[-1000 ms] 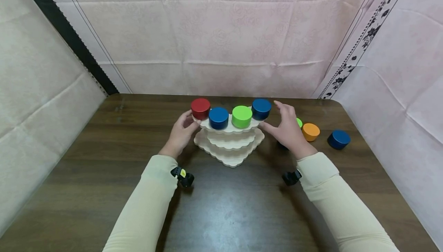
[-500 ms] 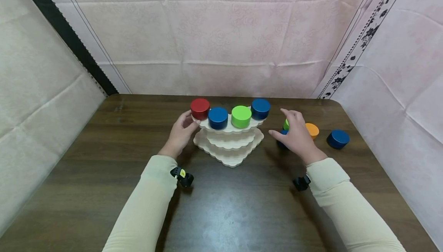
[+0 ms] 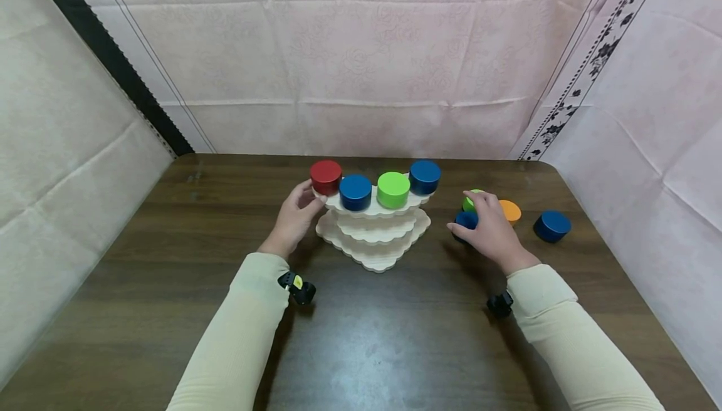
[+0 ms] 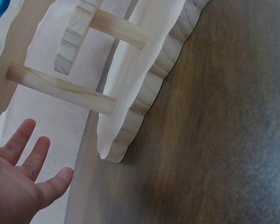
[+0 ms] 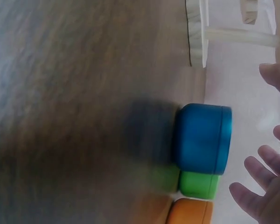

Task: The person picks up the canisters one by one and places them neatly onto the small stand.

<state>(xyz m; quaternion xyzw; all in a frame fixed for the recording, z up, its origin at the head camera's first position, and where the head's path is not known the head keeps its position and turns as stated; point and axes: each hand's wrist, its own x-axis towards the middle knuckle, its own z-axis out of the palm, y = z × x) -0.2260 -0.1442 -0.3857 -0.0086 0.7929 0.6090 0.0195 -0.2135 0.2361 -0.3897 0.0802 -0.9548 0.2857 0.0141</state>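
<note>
A pale wooden tiered stand (image 3: 375,254) with scalloped edges stands mid-table, its tiers joined by dowels. A red tin (image 3: 326,177), a blue tin (image 3: 355,192), a lime-green tin (image 3: 393,190) and another blue tin (image 3: 425,177) sit along its top tier. My left hand (image 3: 293,217) pinches the left end of that tier beside the red tin; its other fingers are spread in the left wrist view. Right of the stand, my right hand (image 3: 493,229) hovers with fingers apart over a loose blue tin (image 5: 203,139), partly covering it in the head view.
Close behind the loose blue tin are a green tin (image 5: 198,185) and an orange tin (image 3: 510,212). Farther right lies another blue tin (image 3: 551,226). Pale cloth (image 3: 361,54) hangs along the back and both sides of the brown table (image 3: 350,348).
My right hand has left the right end of the top tier and moved right and down to the loose tins. The left hand and the stand have stayed put.
</note>
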